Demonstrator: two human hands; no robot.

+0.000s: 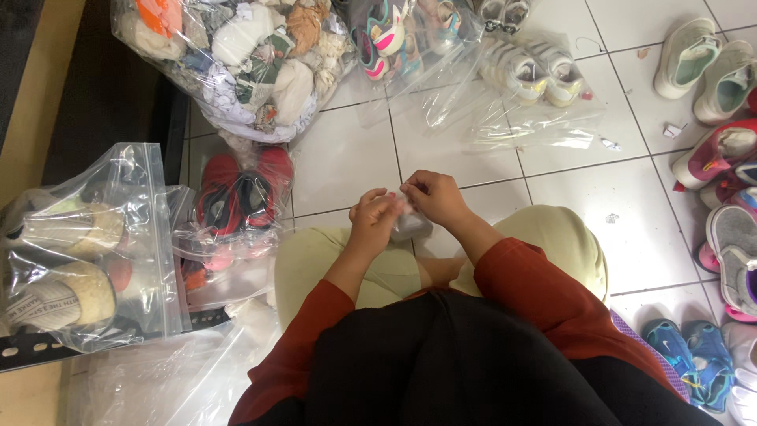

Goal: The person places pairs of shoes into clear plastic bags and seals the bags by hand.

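Now a small clear bag is pinched between left hand and right hand, above the lap; edges should be gripped evenly. Bagged red shoes lie left.

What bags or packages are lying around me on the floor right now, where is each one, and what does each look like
Small clear packet: between left hand and right hand, crumpled.
Big clear sack: top left, bulging with mixed cloth pieces.
Zip bag: far left, clear, holding cream fuzzy slippers.
Clear bag with red shoes: left of the knees.
Clear bag with white sneakers: top centre.
Clear bag with pink and teal shoes: top centre.
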